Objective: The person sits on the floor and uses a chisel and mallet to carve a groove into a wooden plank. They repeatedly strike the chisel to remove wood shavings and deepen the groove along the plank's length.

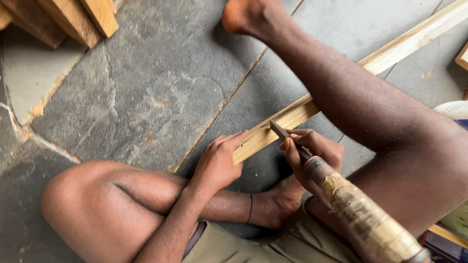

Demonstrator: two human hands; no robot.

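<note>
I sit on a stone floor with a long pale wooden strip point(399, 46) running diagonally from the upper right to the middle, passing under my right leg. My left hand point(219, 160) presses down on the near end of the strip point(253, 141). My right hand point(312, 153) grips a chisel point(351, 204) with a thick, worn wooden handle. Its dark blade tip point(279, 129) rests on the strip's upper face, just right of my left fingers.
Grey stone slabs point(156, 87) with cracks form the floor. Wooden boards point(73, 19) lie at the top left. My left knee point(97, 204) is bent at the bottom left, and my right foot point(243, 17) reaches the top. Coloured objects point(451, 234) sit at the right edge.
</note>
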